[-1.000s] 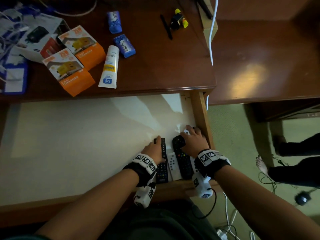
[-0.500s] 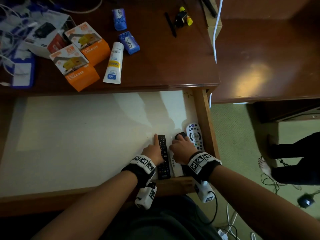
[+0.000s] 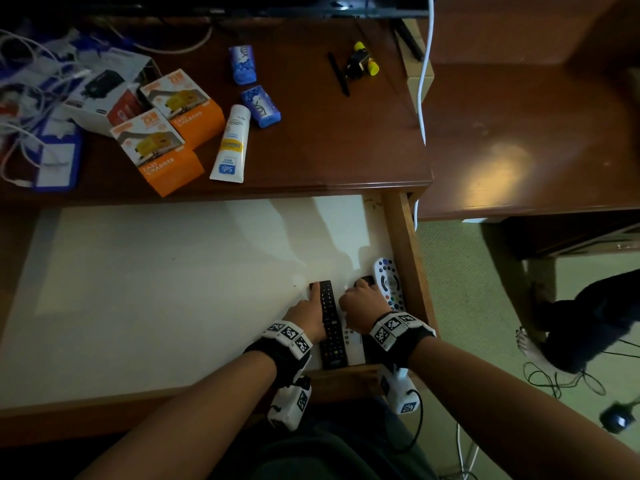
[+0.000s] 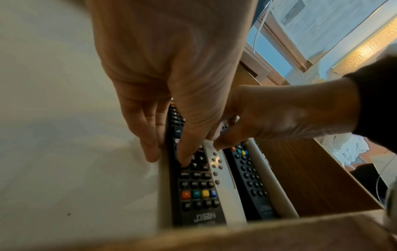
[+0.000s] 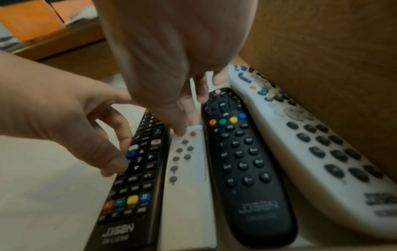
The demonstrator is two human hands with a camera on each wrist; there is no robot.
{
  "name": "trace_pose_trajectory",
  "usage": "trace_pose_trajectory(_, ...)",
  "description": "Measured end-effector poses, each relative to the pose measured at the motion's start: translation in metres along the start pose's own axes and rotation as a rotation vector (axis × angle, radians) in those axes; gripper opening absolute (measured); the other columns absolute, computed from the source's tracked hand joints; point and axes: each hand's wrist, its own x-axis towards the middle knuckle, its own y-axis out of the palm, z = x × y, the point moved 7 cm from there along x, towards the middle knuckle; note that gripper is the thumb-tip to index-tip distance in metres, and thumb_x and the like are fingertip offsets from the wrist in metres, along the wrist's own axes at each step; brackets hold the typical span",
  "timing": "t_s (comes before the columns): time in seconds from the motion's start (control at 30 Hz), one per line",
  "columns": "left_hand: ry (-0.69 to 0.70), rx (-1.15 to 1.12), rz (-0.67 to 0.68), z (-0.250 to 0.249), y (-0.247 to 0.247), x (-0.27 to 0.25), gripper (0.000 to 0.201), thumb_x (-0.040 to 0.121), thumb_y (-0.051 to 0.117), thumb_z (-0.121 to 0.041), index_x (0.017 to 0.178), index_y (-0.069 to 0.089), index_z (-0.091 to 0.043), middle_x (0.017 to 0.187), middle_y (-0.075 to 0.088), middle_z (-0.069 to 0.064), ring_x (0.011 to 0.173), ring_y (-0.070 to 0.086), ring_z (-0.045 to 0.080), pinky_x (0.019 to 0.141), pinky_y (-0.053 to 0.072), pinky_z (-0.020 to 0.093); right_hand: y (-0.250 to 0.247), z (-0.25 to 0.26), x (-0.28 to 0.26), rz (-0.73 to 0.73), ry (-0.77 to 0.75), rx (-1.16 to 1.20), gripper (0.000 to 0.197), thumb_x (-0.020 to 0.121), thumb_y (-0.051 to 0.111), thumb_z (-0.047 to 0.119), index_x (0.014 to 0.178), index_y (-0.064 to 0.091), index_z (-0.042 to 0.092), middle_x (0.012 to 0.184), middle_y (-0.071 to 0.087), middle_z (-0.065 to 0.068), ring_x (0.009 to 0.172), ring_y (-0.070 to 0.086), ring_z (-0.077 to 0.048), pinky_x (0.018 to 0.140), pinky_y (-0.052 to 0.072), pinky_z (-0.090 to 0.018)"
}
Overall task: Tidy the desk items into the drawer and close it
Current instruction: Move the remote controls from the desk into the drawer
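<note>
Taking the head view from 9 o'clock across to 3 o'clock: at about 10 o'clock on the desk a white box sits among tangled cables, then two orange charger boxes, a white tube lying flat, two blue packets, and toward 1 o'clock a black pen beside a small black and yellow object. All of these are not yet put away.

Below the desk edge the drawer stands pulled out, its pale floor mostly bare. Four remotes are packed lengthwise into its corner at roughly 5 o'clock, probably so the rest of the floor stays free for the bulkier boxes.

The left hand lies against the long black remote, fingers nearly straight along its outer edge and thumb resting on the keys; it presses and steadies rather than grasps, seemingly to square the row. Next comes the slim white remote, then the rounded black remote. The right hand is curled over this pair, thumb tip on the white one, fingers reaching past the black one's top; I cannot tell if it truly grips either. Last, the large white remote leans against the drawer's side wall
</note>
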Motion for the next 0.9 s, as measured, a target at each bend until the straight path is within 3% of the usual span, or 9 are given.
trace_pose_trajectory(0.07,0.011,-0.022,0.002,-0.001,-0.003,0.0,0.104,0.079,0.072,-0.033,0.15,-0.003,-0.024,0.128,0.049,0.018,0.11,0.057,0.039,0.091,0.048,0.043,0.001,0.001,0.0,0.011,-0.035,0.078,0.026,0.088,0.053,0.014,0.11,0.067,0.013,0.117,0.062,-0.007,0.121,0.041,-0.029,0.095,0.04,-0.041)
trace_pose_trajectory(0.13,-0.009,-0.024,0.001,-0.002,-0.005,-0.002,0.106,0.074,0.076,-0.037,0.149,0.003,-0.027,0.138,0.032,0.016,0.117,0.05,0.041,0.094,0.046,0.044,-0.006,-0.004,-0.002,-0.071,-0.033,0.209,0.029,0.084,0.053,0.009,0.108,0.069,0.014,0.114,0.063,-0.008,0.118,0.045,-0.03,0.093,0.043,-0.039)
trace_pose_trajectory(0.23,-0.056,0.066,-0.085,-0.005,-0.014,-0.004,0.104,0.069,0.078,-0.047,0.146,0.011,-0.026,0.143,0.011,0.011,0.126,0.032,0.04,0.096,0.043,0.048,-0.029,-0.033,-0.011,-0.327,0.112,0.298,0.026,0.083,0.052,0.009,0.104,0.067,0.009,0.111,0.06,-0.012,0.113,0.049,-0.034,0.086,0.046,-0.039)
trace_pose_trajectory(0.27,-0.043,0.119,-0.12,-0.009,-0.017,-0.002,0.101,0.068,0.077,-0.05,0.144,0.015,-0.026,0.143,0.009,0.01,0.126,0.027,0.039,0.096,0.042,0.05,-0.031,-0.047,-0.015,-0.336,0.192,0.315,0.025,0.084,0.052,0.01,0.106,0.064,0.007,0.113,0.058,-0.013,0.113,0.05,-0.035,0.085,0.046,-0.039)
trace_pose_trajectory(0.33,0.013,0.211,-0.16,-0.021,-0.019,0.002,0.097,0.067,0.076,-0.054,0.141,0.02,-0.026,0.14,0.012,0.009,0.125,0.024,0.036,0.096,0.04,0.05,-0.023,-0.067,-0.019,-0.19,0.317,0.367,0.023,0.086,0.054,0.011,0.107,0.059,0.004,0.114,0.058,-0.016,0.108,0.055,-0.035,0.083,0.048,-0.038)
trace_pose_trajectory(0.43,0.074,0.27,-0.129,-0.037,-0.014,0.008,0.094,0.067,0.075,-0.056,0.14,0.022,-0.028,0.137,0.016,0.009,0.124,0.023,0.035,0.096,0.039,0.051,-0.005,-0.073,-0.023,0.022,0.375,0.371,0.026,0.086,0.059,0.013,0.11,0.056,0.004,0.116,0.06,-0.016,0.106,0.06,-0.034,0.083,0.05,-0.038)
trace_pose_trajectory(0.57,0.075,0.387,-0.104,-0.043,-0.005,0.013,0.09,0.068,0.073,-0.06,0.138,0.03,-0.025,0.138,0.019,0.009,0.126,0.023,0.035,0.095,0.035,0.051,0.003,-0.069,-0.022,0.031,0.419,0.398,0.046,0.084,0.065,0.013,0.124,0.046,0.002,0.126,0.054,-0.018,0.116,0.055,-0.037,0.091,0.047,-0.041)
trace_pose_trajectory(0.7,0.108,0.412,-0.089,-0.04,-0.003,0.021,0.082,0.069,0.073,-0.057,0.136,0.034,-0.032,0.137,0.018,0.008,0.125,0.021,0.036,0.097,0.032,0.054,0.008,-0.073,-0.023,0.073,0.467,0.475,0.053,0.083,0.067,0.015,0.128,0.04,0.005,0.128,0.05,-0.023,0.114,0.055,-0.039,0.091,0.048,-0.043)
trace_pose_trajectory(0.9,0.133,0.371,-0.055,-0.033,-0.001,0.027,0.067,0.071,0.072,-0.055,0.128,0.041,-0.04,0.131,0.02,0.006,0.12,0.021,0.035,0.094,0.035,0.055,0.012,-0.069,-0.028,0.047,0.456,0.504,0.047,0.086,0.058,0.01,0.128,0.037,0.005,0.126,0.049,-0.027,0.112,0.055,-0.042,0.088,0.047,-0.044)
